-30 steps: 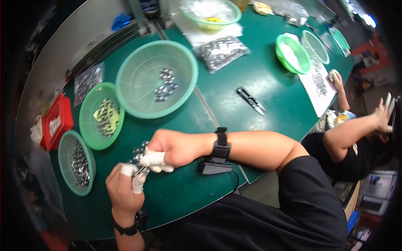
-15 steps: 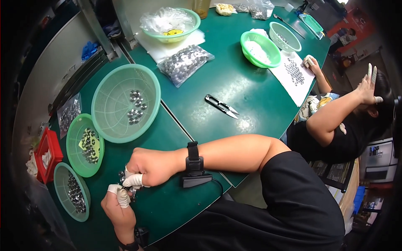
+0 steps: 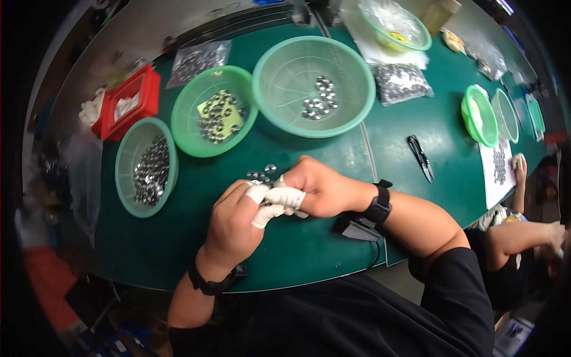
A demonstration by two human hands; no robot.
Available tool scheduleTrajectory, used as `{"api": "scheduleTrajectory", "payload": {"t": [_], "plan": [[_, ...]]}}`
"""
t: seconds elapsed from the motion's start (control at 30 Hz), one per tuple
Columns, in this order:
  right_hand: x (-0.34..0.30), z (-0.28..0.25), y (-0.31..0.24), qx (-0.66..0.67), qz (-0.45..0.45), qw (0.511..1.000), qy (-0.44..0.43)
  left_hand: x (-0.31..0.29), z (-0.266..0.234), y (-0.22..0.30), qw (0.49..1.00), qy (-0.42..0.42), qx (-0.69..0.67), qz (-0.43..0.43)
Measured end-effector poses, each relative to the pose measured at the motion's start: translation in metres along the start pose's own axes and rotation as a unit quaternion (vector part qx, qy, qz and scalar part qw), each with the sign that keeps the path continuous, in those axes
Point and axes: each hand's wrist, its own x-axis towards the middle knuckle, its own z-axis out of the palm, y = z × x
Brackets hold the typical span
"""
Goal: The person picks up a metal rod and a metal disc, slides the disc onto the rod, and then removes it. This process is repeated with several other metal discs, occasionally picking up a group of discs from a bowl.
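Observation:
My left hand (image 3: 233,217) and my right hand (image 3: 318,187) meet over the green table, fingertips pressed together. White coverings wrap several fingertips and thumbs. Both are closed in a pinch around small, shiny round metal parts (image 3: 270,169), some of which show just beyond the fingers. The exact grip is hidden by the fingers. Beyond my hands stands a large pale green basket (image 3: 270,122) with several such parts inside. To its left, a brighter green basket (image 3: 184,140) holds more parts on a yellow paper. A smaller basket (image 3: 123,178), left of my left hand, contains a heap of them.
Black-handled thread snips (image 3: 421,158) lie to the right. Clear bags of metal parts (image 3: 401,83) (image 3: 199,61) rest farther back. A red box (image 3: 146,98) stands at the far left. At the right edge, a co-worker (image 3: 517,235) sits near a white sheet (image 3: 495,187) with rows of parts.
The view has swung left, so the baskets and my hands now appear nearer the middle. My hands stay together, pinching the small parts.

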Motion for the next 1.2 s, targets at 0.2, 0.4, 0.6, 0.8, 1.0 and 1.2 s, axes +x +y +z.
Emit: {"api": "scheduleTrajectory", "payload": {"t": [0.2, 0.4, 0.6, 0.8, 1.0, 1.2], "plan": [[0.001, -0.001, 0.003, 0.001, 0.026, 1.0, -0.004, 0.006, -0.006, 0.003, 0.998, 0.013, -0.059, -0.031], [0.003, 0.001, 0.0, -0.039, -0.026, 0.999, -0.002, 0.002, -0.011, -0.003, 0.998, -0.026, -0.055, -0.015], [0.002, 0.006, 0.001, -0.005, -0.037, 0.999, 0.024, 0.002, -0.021, -0.004, 0.99, -0.034, -0.121, -0.07], [0.003, -0.001, -0.003, 0.049, 0.02, 0.995, 0.086, 0.007, -0.058, -0.017, 0.959, 0.048, -0.116, -0.253], [0.004, 0.0, -0.003, 0.066, 0.059, 0.993, 0.076, 0.03, -0.063, -0.029, 0.973, 0.152, -0.024, -0.174], [0.004, -0.002, -0.003, 0.042, 0.056, 0.996, 0.057, -0.01, -0.055, -0.021, 0.985, -0.047, 0.056, -0.159]]}}
